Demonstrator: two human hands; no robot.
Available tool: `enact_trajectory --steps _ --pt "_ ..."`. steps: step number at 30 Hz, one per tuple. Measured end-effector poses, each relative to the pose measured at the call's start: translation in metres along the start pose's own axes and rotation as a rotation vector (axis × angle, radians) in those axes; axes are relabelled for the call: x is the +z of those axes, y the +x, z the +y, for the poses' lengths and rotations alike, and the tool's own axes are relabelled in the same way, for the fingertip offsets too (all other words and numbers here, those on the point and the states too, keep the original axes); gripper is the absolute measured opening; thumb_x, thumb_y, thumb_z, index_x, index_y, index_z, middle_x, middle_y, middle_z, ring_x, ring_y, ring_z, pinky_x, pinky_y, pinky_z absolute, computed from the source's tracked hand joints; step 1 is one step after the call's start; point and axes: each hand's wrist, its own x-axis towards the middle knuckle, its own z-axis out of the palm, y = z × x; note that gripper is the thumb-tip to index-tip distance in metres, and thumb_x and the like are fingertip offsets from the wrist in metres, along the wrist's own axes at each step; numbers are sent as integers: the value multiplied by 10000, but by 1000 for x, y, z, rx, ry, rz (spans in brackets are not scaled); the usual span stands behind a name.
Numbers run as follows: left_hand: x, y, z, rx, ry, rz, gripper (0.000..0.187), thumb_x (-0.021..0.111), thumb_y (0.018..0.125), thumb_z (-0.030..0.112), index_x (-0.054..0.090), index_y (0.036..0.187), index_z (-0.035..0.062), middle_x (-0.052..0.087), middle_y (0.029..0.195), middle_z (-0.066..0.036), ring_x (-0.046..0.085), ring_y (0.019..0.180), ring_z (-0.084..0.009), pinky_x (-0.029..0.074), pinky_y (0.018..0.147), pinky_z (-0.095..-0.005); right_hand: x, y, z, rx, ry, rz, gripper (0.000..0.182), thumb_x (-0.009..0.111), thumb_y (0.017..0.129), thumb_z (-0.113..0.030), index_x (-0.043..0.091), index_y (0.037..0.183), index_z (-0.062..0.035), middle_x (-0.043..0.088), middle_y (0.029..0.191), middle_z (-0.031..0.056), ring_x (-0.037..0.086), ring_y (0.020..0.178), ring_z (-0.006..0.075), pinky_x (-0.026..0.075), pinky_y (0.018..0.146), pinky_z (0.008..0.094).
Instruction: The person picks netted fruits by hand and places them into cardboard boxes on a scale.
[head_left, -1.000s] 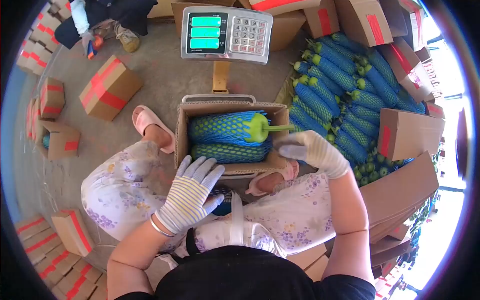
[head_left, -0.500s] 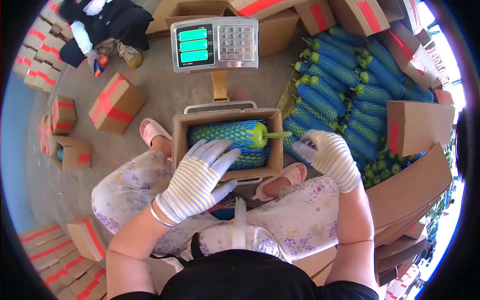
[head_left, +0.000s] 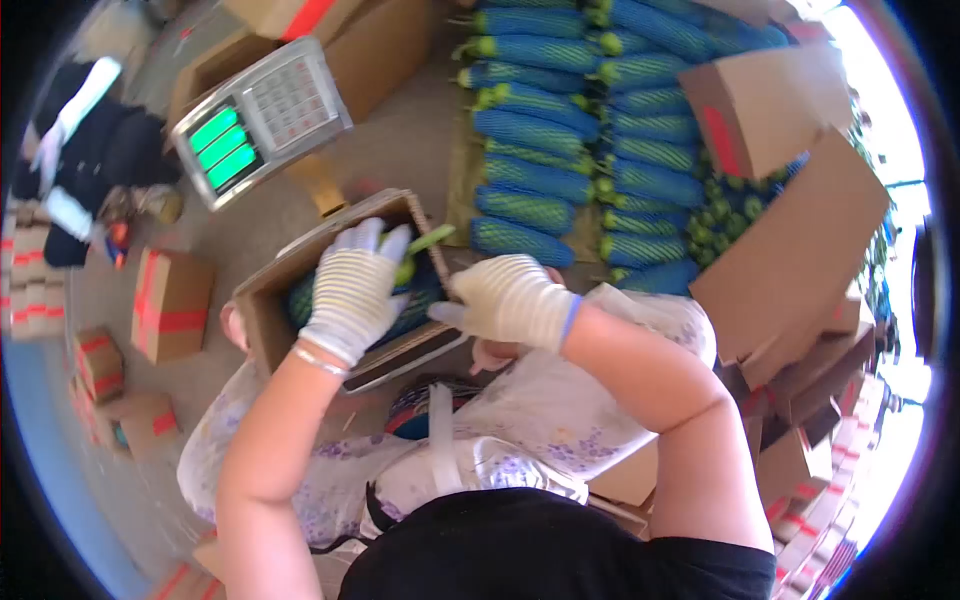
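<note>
A cardboard box point(head_left: 258, 335) sits tilted in view on the scale between my legs. Inside lie long green gourds in blue foam netting point(head_left: 412, 312), and a green stem point(head_left: 432, 238) sticks up past the right rim. My left hand point(head_left: 352, 290), in a striped glove, reaches into the box with its fingers and thumb curled round the stem end of the upper gourd. Gloved as well, my right hand point(head_left: 512, 300) pinches the box's right end wall, its thumb toward the near corner. Much of the gourds is hidden under my left hand.
The scale's display point(head_left: 262, 122) stands behind the box. Rows of netted gourds point(head_left: 540, 120) lie at the back right, beside bare green ones point(head_left: 725, 215) and open cartons point(head_left: 770, 105). Taped boxes point(head_left: 172, 305) are at left, where another person point(head_left: 90, 150) is partly seen.
The view has turned, so the box looks slanted and lies further left. My left hand moved from atop the netting to the stem end; my right hand came onto the box's right wall.
</note>
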Motion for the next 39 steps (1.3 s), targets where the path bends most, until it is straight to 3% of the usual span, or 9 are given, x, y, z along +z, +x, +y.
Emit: enact_trajectory --steps 9,13,17,19,21,23,25,32,39 --pt "-18 -28 -38 70 -157 66 756 823 653 174 492 1329 98 503 1277 -210 529 1151 -409 451 1001 -445 -10 4 -11 12 -100 -108 520 502 934 -471 734 903 -7 702 835 219 696 833 365 549 750 457" --pt "-52 -105 -74 -141 -437 527 699 801 752 221 461 1344 71 529 1275 -124 533 1188 -288 437 1015 -419 -27 -3 -26 14 -219 -117 433 577 912 -429 702 814 -26 663 733 203 661 704 386 516 650 481" --pt "-97 -158 -90 -213 -981 1128 673 719 878 319 415 1401 24 500 1375 -112 522 1195 -247 420 1040 -389 -24 9 -42 -294 -164 386 284 667 847 -341 641 855 -58 656 816 153 658 734 361 525 687 479" --pt "-91 -188 -129 -258 -605 1221 608 690 897 329 460 1373 29 532 1349 -111 541 1179 -246 431 1034 -400 -12 36 -58 -559 -160 313 279 675 841 -326 654 898 -53 655 819 149 658 778 353 526 719 478" --pt "-95 -204 -157 -297 -230 1278 549 661 916 339 506 1345 33 565 1322 -110 560 1164 -246 443 1027 -410 1 68 -69 -463 -291 -31 364 711 801 -304 650 1053 -49 673 1009 168 655 957 346 525 831 458" --pt "-107 -210 -172 -400 -1696 1472 445 632 932 332 585 1273 50 622 1246 -107 588 1132 -233 462 1008 -426 18 97 -67 -381 -372 -216 465 730 782 -314 632 1146 -41 667 1096 176 644 1031 346 518 875 448" --pt "-105 -212 -170 -515 -1752 1507 417 624 932 336 606 1248 64 627 1246 -110 588 1130 -223 466 999 -419 35 119 -63 -232 -452 -457 585 775 721 -328 621 1206 -38 675 1150 185 664 1050 330 534 889 419" --pt "-94 -205 -135 -521 -1569 1337 527 611 933 326 513 1370 48 565 1346 -109 540 1227 -241 399 1086 -436 45 129 -71 -265 -620 -419 759 812 646 -375 583 1273 -13 669 1165 202 652 1081 327 522 917 413" --pt "-97 -182 -125 -468 -1283 1289 581 648 888 303 488 1362 6 589 1264 -110 573 1167 -203 440 1020 -356 36 159 -51 -213 -280 -645 924 845 586 -464 541 1333 -13 616 1243 242 584 1182 360 446 1024 410"
